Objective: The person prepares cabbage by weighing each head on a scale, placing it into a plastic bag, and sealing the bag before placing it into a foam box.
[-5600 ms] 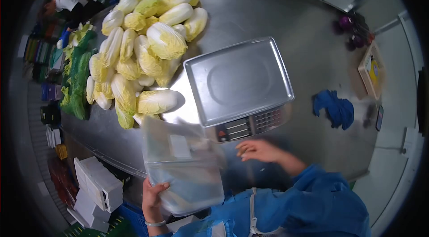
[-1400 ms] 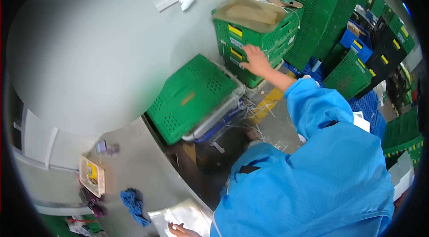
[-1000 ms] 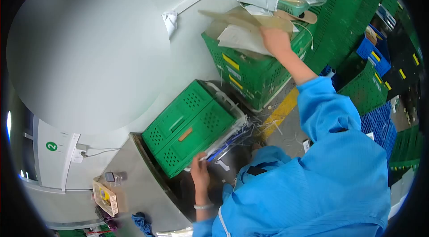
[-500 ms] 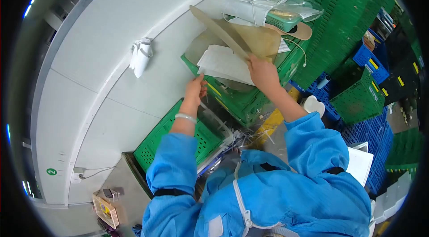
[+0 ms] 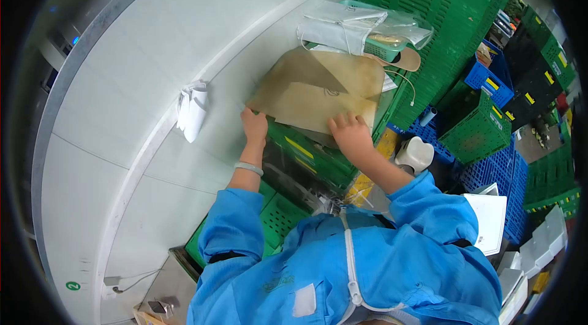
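Both my hands are on the brown cardboard sheet, which lies flat across the top of the green crate stack against the white wall panel. My right hand rests on the near edge, fingers spread open and pressed flat on the board, grasping nothing. My left hand is at the near left corner, fingers curled against it; whether they pinch the corner or only push on it I cannot tell. A pale bracelet sits on that wrist.

At the far end of the sheet stands a mint-green basket with clear plastic bags heaped on it, touching or slightly overlapping the board's far edge. A white cloth hangs from the wall seam just to my left. Tall green crates rise to the right, with blue crates beyond them.

As I judge it, the sheet wants to be squared to the crate rim. To do that well I should press evenly with the flat right palm, steer from the left corner, and slide it rather than lift, so the board does not buckle. I should go gently toward the far end: a hard shove could nudge the basket and tip the bags off.
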`<action>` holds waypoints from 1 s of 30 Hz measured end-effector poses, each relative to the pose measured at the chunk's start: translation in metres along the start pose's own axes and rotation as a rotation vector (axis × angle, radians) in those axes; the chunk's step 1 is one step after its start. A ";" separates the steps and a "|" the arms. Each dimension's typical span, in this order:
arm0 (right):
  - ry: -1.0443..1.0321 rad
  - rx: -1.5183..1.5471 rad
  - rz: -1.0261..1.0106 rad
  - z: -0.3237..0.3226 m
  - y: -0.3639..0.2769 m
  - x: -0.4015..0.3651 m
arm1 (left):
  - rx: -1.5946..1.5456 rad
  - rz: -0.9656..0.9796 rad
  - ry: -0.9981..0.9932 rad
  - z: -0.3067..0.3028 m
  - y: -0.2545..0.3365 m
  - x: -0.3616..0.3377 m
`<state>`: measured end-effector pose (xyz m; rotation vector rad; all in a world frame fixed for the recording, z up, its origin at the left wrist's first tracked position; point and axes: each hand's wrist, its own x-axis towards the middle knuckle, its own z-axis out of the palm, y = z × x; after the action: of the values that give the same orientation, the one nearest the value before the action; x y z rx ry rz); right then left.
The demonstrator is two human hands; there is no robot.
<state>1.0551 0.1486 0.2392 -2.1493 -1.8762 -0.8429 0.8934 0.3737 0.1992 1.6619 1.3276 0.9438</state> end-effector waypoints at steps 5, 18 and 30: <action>-0.145 -0.117 0.005 -0.001 -0.008 0.002 | 0.546 0.141 -0.054 0.008 -0.032 0.055; -0.015 0.336 0.570 -0.048 0.057 0.019 | 0.530 0.018 -0.068 0.003 0.005 0.060; -0.027 0.358 0.632 -0.029 0.027 0.007 | 0.128 0.195 -0.098 0.004 -0.058 0.102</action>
<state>1.0723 0.1357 0.2730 -2.2929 -1.1128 -0.3182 0.8916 0.4810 0.1519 1.9383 1.1981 0.8915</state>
